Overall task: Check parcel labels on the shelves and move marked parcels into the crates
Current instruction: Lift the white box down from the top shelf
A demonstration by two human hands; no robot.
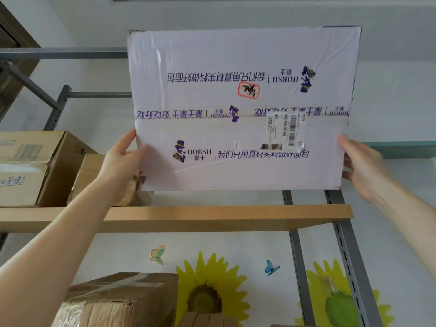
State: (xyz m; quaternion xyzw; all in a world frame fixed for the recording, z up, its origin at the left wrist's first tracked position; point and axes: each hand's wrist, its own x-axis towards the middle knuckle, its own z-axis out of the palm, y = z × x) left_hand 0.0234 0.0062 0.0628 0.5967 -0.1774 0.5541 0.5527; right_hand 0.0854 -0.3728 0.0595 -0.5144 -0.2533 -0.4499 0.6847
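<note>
- Overhead, a white parcel (240, 109) fills the middle of the view and reaches toward 12 o'clock, its broad printed face turned to the camera.
- The left hand (122, 154) grips the parcel's edge at about 8 o'clock. The thumb lies flat on the front face and the fingers are hidden behind the cardboard.
- The right hand (361, 166) holds the opposite edge at about 4 o'clock. It is motion-blurred, with the thumb at the front edge and the fingers wrapped out of sight behind.
- The parcel's lower edge sits just above the wooden shelf board (212, 217). Whether it touches anything behind, I cannot tell.
- A shipping label (283, 131) with barcodes is stuck on the face toward 3 o'clock from the parcel's centre, lying across a strip of printed tape.
- A small red-bordered sticker (248, 90) with handwriting sits just above the tape, toward 12 o'clock from the label.
- Blue "HORSH" logos and Chinese lettering run across the face, upright in the lower half and inverted in the upper.
- At 9 o'clock, a large brown carton (30, 166) rests on the shelf board, and a smaller carton (94, 175) leans against it behind the left wrist.
- At 7 o'clock, a taped brown box (122, 298) stands on a lower level.
- Grey metal uprights (349, 244) run down toward 5 o'clock.
- Sunflower decals (212, 286) and butterfly decals (157, 254) decorate the wall near 6 o'clock.
</note>
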